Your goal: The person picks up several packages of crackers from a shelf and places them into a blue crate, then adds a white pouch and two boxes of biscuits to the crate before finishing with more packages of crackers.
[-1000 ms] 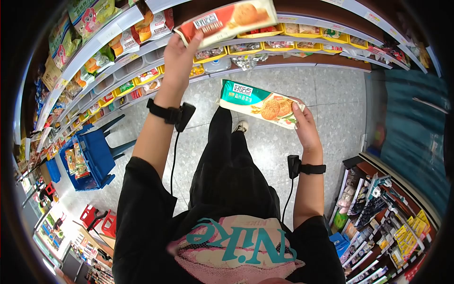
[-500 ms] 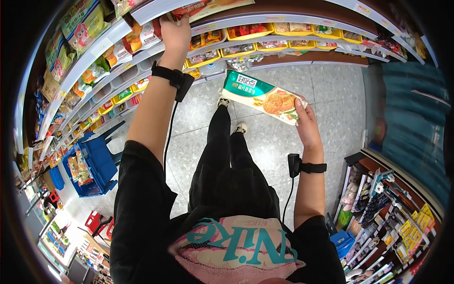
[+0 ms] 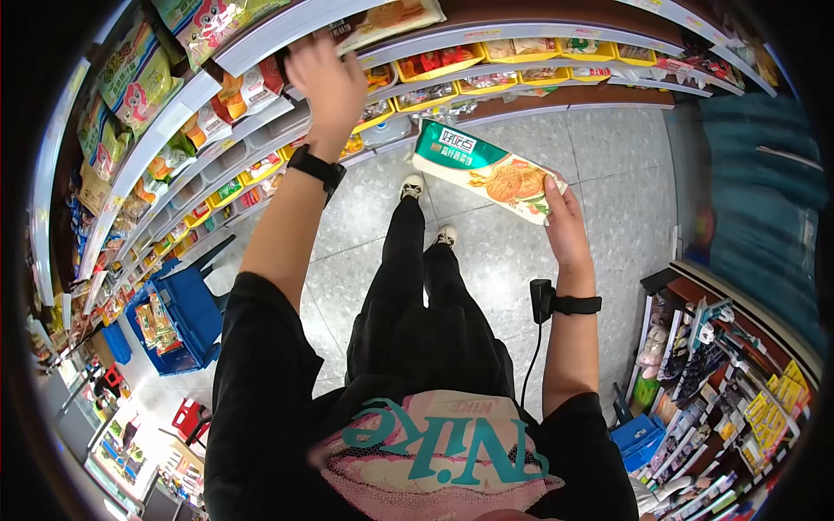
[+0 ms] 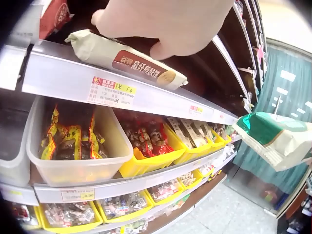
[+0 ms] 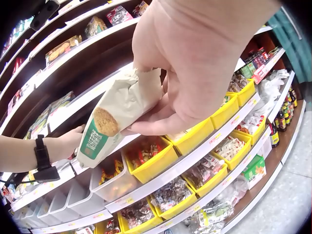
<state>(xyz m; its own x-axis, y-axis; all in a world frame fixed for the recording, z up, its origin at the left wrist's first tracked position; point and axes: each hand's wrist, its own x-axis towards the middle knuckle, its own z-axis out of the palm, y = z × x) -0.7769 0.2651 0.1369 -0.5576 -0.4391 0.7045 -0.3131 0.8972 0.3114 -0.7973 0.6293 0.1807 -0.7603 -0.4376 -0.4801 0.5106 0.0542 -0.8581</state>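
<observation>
My right hand [image 3: 566, 227] grips one end of a long green-and-cream biscuit pack [image 3: 486, 172], held above the floor with its cookie picture up. In the right wrist view, thumb and fingers close round the crinkled end of that pack [image 5: 127, 105]. At the shelf, my left hand [image 3: 328, 91] has its fingers loosely extended. A cream biscuit pack with a dark red label [image 4: 124, 61] lies along the shelf edge, just under the left hand [image 4: 168, 22] in the left wrist view. In the head view, the hand's fingertips are beside that pack [image 3: 395, 19].
Yellow bins [image 4: 146, 163] and a clear bin [image 4: 80, 165] of small packaged snacks fill lower shelves. Large snack bags [image 3: 139, 78] stand at upper left. A blue basket [image 3: 195, 317] holding packs is at left; another shelf rack [image 3: 695, 391] stands at lower right.
My left hand has carried a red-and-cream biscuit pack up to the shelf and let go of it there. The right hand still holds the green pack, now tilted slightly more.
</observation>
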